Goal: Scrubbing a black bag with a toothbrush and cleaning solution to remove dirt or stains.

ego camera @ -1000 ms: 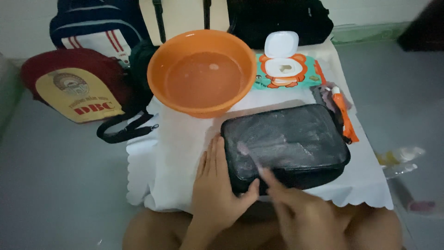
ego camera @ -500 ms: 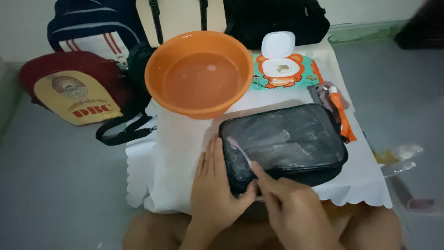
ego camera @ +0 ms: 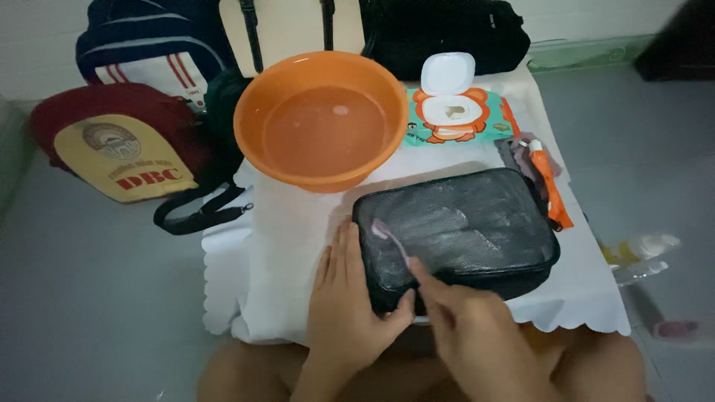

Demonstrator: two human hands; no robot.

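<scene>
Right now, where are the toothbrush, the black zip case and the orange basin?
Pale slim toothbrush (ego camera: 390,242), head view: on its handle above the case top.
Black rectangular zip case (ego camera: 477,223), head view: on its soapy top face.
Round orange plastic basin (ego camera: 253,97), head view: on its left rim.

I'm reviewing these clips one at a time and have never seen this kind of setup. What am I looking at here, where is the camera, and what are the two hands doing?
There is no machine: a person wears a camera on the head, looking down at their own bare hands. The left hand lies flat against the near left corner of a black zip pouch, which is smeared with whitish foam. The right hand holds a toothbrush, its head resting on the pouch top. The pouch lies on a white cloth. Behind it stand an orange basin of water and an open pack of wet wipes. Backpacks sit at the back left.
</scene>
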